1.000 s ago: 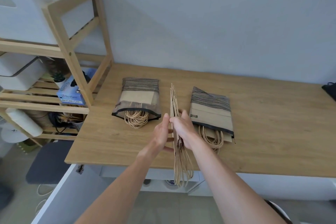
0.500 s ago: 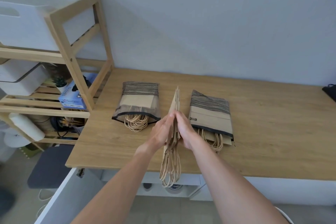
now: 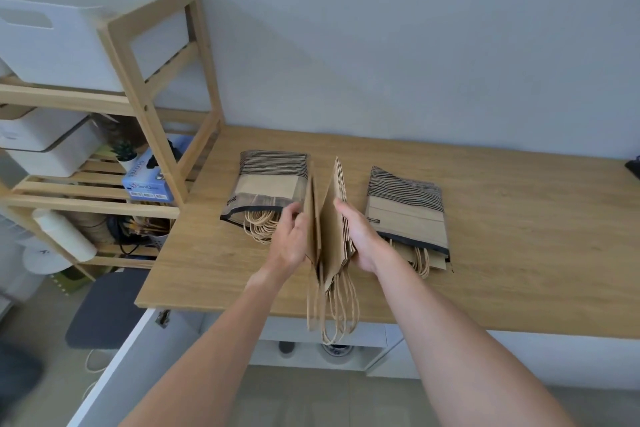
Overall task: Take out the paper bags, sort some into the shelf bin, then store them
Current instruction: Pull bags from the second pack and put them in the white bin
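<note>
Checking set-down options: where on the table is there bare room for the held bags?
Bare wood runs right of the right packet to the table edge, and along the front left. Crowded: the middle, where both hands hold bags between the packets.

blue box (image 3: 147, 180) on the shelf says something like "SaniQ…" on the front, "gloves" up its side, rest too blurry, small dark tags on both plastic packs, unreadable
</note>
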Tool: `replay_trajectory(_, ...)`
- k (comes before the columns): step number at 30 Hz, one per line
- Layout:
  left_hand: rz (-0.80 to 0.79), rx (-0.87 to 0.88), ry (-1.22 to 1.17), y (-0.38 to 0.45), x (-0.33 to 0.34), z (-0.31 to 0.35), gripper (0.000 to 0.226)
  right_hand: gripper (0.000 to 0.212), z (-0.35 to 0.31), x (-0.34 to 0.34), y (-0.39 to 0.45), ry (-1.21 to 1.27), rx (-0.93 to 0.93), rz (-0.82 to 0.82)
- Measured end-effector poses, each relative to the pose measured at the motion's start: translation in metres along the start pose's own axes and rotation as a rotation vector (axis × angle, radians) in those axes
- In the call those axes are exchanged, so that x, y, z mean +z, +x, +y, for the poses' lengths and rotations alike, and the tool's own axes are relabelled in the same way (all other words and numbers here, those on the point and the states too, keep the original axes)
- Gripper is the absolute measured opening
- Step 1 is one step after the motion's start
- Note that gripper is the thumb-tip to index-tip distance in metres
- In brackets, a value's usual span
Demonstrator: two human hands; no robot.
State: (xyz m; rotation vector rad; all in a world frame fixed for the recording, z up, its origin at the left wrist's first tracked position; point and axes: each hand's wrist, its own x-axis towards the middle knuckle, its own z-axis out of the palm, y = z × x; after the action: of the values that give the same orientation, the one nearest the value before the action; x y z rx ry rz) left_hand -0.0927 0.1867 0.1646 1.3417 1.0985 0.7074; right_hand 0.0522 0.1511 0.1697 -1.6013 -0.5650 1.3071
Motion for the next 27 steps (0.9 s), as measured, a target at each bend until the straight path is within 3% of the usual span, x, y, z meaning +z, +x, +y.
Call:
replay_trajectory(2, 0.036, 0.123, 0.031, 0.003, -0.006, 0.004, 0.051, 0.071, 0.0, 0.002, -0.003, 0.012, -0.001, 0.02)
replay_trajectory(4, 0.031, 0.168, 0.023, 0.008, -0.013, 0.007, 0.063, 0.098, 0.002, 0.005, -0.001, 0.024, 0.02, 0.007)
replay_trajectory(6, -0.005, 0.157, 0.045, 0.01, -0.016, 0.012, 0.054, 0.111, 0.004, 0.006, 0.001, 0.02, 0.032, -0.012)
replay_trajectory(8, -0.039, 0.157, 0.121, 0.004, -0.013, 0.017, 0.038, 0.096, 0.001, 0.009, -0.002, 0.007, 0.047, -0.012)
replay_trajectory(10, -0.075, 0.161, 0.15, -0.002, -0.007, 0.018, 0.053, 0.087, 0.001, 0.009, -0.001, 0.006, 0.051, -0.021)
replay_trajectory(14, -0.097, 0.154, 0.174, 0.0, -0.002, 0.016, 0.083, 0.087, -0.001, 0.013, -0.002, 0.029, 0.076, 0.002)
replay_trajectory(19, -0.094, 0.176, 0.153, -0.001, -0.003, 0.013, 0.057, 0.081, 0.009, 0.011, 0.014, 0.041, 0.031, 0.018)
replay_trajectory(22, -0.055, 0.167, 0.143, -0.003, -0.003, 0.015, 0.044, 0.085, 0.025, 0.002, 0.039, 0.028, 0.031, 0.036)
replay_trajectory(27, -0.08, 0.22, 0.222, -0.002, -0.002, 0.018, 0.057, 0.115, 0.011, 0.005, 0.015, 0.056, 0.15, -0.011)
